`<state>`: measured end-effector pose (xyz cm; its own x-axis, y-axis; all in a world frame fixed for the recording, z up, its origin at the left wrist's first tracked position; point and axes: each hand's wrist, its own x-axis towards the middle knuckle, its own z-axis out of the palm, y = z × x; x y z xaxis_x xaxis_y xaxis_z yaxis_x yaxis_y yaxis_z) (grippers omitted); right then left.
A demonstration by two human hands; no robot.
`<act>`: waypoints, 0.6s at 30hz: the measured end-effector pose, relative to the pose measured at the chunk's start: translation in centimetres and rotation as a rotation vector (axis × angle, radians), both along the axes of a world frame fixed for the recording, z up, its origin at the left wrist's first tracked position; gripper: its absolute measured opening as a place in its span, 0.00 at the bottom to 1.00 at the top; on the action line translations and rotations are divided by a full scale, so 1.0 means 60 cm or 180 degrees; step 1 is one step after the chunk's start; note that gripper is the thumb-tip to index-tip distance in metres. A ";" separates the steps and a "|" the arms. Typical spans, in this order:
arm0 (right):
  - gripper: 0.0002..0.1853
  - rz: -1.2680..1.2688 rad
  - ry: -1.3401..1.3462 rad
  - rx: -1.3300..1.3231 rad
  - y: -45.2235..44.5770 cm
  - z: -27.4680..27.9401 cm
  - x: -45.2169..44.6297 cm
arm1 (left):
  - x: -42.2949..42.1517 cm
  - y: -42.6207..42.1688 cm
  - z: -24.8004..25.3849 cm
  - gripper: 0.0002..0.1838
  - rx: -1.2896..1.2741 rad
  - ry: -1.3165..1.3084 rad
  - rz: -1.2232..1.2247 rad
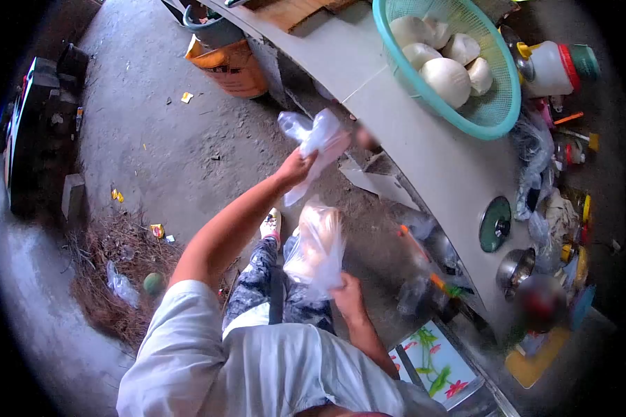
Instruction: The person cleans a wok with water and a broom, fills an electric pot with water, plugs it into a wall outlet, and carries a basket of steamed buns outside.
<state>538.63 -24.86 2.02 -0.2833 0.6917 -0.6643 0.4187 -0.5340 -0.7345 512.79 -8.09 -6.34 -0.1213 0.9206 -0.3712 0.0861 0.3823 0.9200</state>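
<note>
My left hand [298, 168] is stretched forward over the floor, its fingers closed on a thin clear plastic bag [321, 131] that looks crumpled and flat. Lower and nearer my legs, my right hand [348, 295] grips the edge of another clear plastic bag [316, 243]. This second bag bulges with pale, rounded contents that I cannot make out exactly. It hangs in front of my knees, apart from the first bag.
A tiled counter [431, 167] runs along the right, bearing a teal basket [396, 66] of white rounded pieces, a green lid [494, 224] and a metal bowl [515, 267]. An orange bucket [233, 69] stands ahead. Dry twigs [111, 278] lie on the floor at left.
</note>
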 end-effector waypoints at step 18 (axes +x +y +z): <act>0.16 -0.0543 0.0247 -0.0379 0.143 -0.009 -0.013 | 0.088 0.262 -0.202 0.27 0.1170 0.1048 -0.0557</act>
<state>537.85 -16.29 1.45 -0.2223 0.6520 -0.7249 0.2594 -0.6771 -0.6886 518.08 7.60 -18.45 -0.0099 0.9999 0.0122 0.4270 -0.0068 0.9042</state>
